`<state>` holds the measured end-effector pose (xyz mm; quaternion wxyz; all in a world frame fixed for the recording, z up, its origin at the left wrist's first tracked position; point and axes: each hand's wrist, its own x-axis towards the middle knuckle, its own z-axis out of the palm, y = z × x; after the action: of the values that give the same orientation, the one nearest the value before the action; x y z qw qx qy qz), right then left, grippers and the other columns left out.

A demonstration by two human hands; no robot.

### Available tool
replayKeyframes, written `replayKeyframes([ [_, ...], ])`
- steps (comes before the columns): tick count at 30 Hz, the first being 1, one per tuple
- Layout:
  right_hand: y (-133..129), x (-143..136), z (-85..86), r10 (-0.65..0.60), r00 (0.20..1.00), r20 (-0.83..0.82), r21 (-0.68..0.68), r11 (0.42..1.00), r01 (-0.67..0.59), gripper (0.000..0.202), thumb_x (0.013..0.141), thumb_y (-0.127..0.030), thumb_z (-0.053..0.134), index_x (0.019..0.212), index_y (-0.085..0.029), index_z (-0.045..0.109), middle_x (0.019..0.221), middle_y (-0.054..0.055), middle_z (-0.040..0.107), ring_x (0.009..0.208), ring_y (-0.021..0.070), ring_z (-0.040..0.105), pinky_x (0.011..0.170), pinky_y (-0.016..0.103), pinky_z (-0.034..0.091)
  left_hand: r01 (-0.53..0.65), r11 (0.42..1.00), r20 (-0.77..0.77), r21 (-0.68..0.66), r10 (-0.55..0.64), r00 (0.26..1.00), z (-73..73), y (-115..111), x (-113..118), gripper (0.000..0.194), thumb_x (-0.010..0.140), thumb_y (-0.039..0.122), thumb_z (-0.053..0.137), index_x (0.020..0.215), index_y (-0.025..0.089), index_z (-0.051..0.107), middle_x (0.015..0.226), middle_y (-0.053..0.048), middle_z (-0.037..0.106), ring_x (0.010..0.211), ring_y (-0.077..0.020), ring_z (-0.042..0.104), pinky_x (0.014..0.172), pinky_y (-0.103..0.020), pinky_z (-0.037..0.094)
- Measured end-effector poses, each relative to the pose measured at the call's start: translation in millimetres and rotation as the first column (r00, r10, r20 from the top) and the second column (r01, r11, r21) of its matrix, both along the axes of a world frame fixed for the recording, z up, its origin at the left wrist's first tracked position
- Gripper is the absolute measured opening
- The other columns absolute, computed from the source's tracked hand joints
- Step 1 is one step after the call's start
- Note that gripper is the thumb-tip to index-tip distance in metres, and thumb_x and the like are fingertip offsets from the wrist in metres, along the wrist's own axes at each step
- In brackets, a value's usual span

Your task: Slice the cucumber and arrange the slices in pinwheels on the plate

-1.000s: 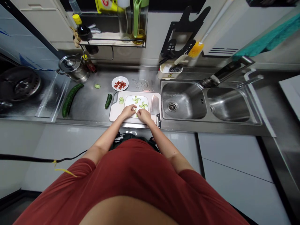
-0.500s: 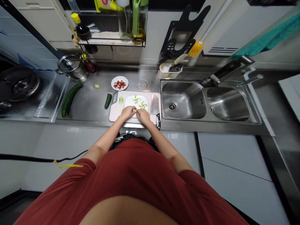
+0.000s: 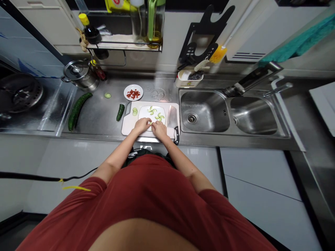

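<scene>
A white square plate [image 3: 142, 112] lies on the white cutting board [image 3: 127, 127], with cucumber slices [image 3: 159, 116] laid on it in small fanned groups. Over the plate's near edge my left hand [image 3: 142, 125] and my right hand [image 3: 159, 129] meet, fingertips pinched around a small pale green cucumber piece that is mostly hidden. More loose slices [image 3: 134, 111] sit on the board left of the plate. The cleaver [image 3: 172, 117] rests at the board's right side, its black handle over the near edge.
A cut cucumber [image 3: 120, 112], a whole cucumber [image 3: 79, 111] and a single slice [image 3: 107, 95] lie to the left. Behind the board stands a small plate of red pieces [image 3: 128, 91]. A steel pot [image 3: 80, 77] is at the back left; a double sink [image 3: 205, 111] is at the right.
Both hands stay over the plate's near edge, with only slight finger movement. The whole view has shifted a little.
</scene>
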<state>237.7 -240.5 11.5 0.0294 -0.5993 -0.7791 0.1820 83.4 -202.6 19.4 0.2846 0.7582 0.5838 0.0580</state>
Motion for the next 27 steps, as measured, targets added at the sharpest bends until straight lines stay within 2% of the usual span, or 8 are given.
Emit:
replayKeyframes([
  [6,-3,7,-0.6,0.033,0.998,-0.046,0.003,0.999,-0.033,0.034,0.099,-0.027,0.036,0.118,-0.023,0.064,0.106,0.01,0.057,0.102,0.0234,0.047,0.082,0.03,0.037,-0.022,1.0,0.001,-0.014,0.022,1.0,-2.3,0,0,0.029,0.082,0.031,0.059,0.108,0.022,0.069,0.092,-0.006,0.068,0.087,-0.0193,0.059,0.078,-0.027,0.043],
  [14,-4,6,-1.2,0.065,0.998,-0.004,0.02,0.998,-0.065,0.035,0.099,-0.03,0.038,0.113,-0.022,0.068,0.105,0.011,0.056,0.1,0.0245,0.046,0.081,0.031,0.037,-0.03,1.0,-0.001,0.003,0.03,1.0,-0.3,-1,2,0.029,0.081,0.03,0.061,0.107,0.022,0.068,0.092,-0.006,0.067,0.088,-0.0203,0.059,0.079,-0.028,0.043],
  [27,-12,-1,0.3,0.02,1.0,0.013,0.042,0.999,-0.021,0.034,0.098,-0.028,0.037,0.113,-0.02,0.067,0.11,0.013,0.055,0.103,0.026,0.044,0.082,0.033,0.036,-0.028,0.999,-0.017,0.02,0.029,0.999,-2.3,-4,1,0.029,0.082,0.028,0.058,0.109,0.023,0.067,0.095,-0.006,0.066,0.09,-0.0199,0.059,0.079,-0.028,0.043],
])
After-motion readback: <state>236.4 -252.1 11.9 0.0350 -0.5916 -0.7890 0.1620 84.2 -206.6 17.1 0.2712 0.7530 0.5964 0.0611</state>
